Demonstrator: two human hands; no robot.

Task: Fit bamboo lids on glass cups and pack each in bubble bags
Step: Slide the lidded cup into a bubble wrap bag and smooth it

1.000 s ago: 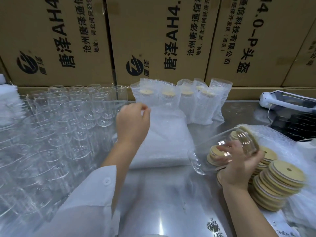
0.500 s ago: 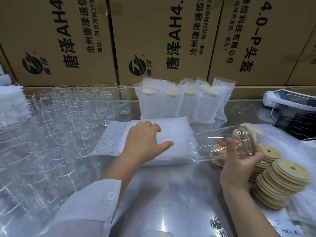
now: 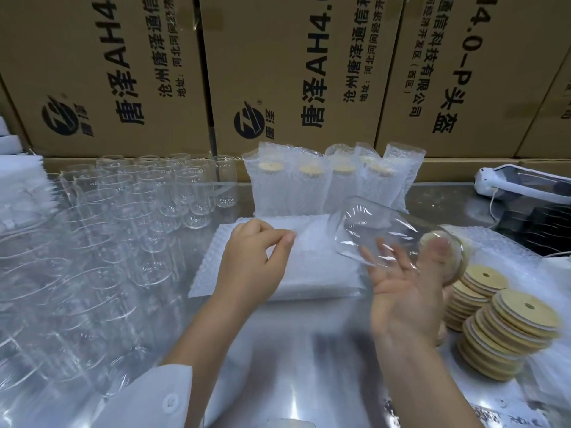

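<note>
Your right hand [image 3: 404,298] is palm-up. It cradles a glass cup [image 3: 370,223] on its side, fingers spread beneath the glass and thumb up by the mouth. Motion blur hides how tightly it grips. A bamboo lid [image 3: 454,257] already sits on the mouth, at the thumb end. The cup's base points away from your palm, toward your left hand [image 3: 253,264].

That left hand rests on the stack of flat bubble bags [image 3: 309,273] just beside the cup's base. Its thumb and forefinger are closed together and seem to pinch the top bag.

Judging from this, the lidding is done and bagging is the step in hand. Next you would need to peel one bag free, open its mouth, and slide the cup in base first. Finished bagged cups [image 3: 324,180] stand beyond both hands. Spare lids [image 3: 509,322] lie outside your right wrist.
</note>
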